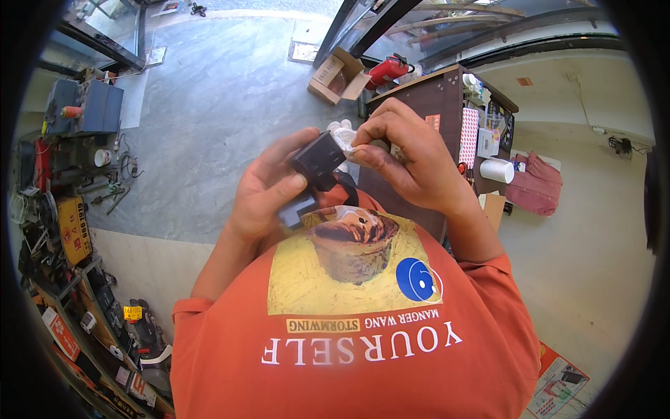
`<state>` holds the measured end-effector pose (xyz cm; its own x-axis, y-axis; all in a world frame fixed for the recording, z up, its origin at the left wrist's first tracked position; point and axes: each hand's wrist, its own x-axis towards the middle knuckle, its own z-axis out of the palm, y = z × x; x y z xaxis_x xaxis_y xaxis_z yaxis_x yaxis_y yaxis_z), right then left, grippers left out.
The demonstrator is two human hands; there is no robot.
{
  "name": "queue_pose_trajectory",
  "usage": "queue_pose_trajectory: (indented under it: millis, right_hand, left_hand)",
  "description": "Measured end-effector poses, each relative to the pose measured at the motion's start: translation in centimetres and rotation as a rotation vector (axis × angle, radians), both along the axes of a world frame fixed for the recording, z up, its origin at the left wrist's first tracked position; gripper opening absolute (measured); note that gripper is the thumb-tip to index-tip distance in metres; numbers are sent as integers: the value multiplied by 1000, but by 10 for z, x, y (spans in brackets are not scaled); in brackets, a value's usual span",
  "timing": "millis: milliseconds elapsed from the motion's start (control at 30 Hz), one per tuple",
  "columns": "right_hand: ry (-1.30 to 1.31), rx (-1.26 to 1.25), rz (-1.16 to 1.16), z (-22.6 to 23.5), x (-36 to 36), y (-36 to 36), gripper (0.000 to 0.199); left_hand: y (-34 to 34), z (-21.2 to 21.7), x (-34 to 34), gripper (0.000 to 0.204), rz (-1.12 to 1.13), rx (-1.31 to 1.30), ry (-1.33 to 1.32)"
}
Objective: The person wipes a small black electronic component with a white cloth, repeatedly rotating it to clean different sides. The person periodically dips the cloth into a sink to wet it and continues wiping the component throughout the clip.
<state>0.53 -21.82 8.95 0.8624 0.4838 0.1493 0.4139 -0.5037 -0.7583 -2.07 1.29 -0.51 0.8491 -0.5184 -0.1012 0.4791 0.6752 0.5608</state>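
Observation:
In front of my chest, my left hand (269,185) is wrapped around a black boxy device (322,162), with the thumb along its near side. A grey-black block (299,211) sits just below it by the same hand; whether the two are joined I cannot tell. At the device's upper right corner my right hand (405,153) pinches a small white textured piece with rounded lobes (343,134) between thumb and fingers. That piece lies against the device, and its exact kind is unclear. A black strap (347,188) hangs below, near my orange shirt (349,377).
A dark wooden desk (447,98) stands ahead right, bearing a white paper roll (497,170). Behind it are an open cardboard box (338,77) and a red fire extinguisher (389,70). Shelves of tools and a yellow box (74,229) line the left. A reddish cloth (534,185) lies right.

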Motion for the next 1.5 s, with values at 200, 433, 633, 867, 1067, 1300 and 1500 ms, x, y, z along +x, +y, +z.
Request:
queue_pose_trajectory:
  millis: [200,433,633,867,1067,1300,1500]
  right_hand:
    - [120,83,-98,-4,-8,0,11]
    - [-84,118,49,-16,-10,6,21]
    - [-299,-92,207,-11,-4,8,28]
    - [-329,-209,144,-19,2,5,34]
    - [-291,-140,221,-14,2,22,25]
    - [-325,-86,182,-19,23,39,25]
    - [-283,-38,233,-28,47,67,20]
  left_hand:
    - [1,-2,2,67,55,59,-82]
    - [6,-5,2,59,15,65,-125]
    - [7,1,5,57,-13,122,-122]
    - [10,0,9,56,-52,115,-124]
    - [10,-5,11,56,-10,121,-87]
    - [31,-2,23,55,-9,103,-65]
    - [53,0,32,59,72,190,-1]
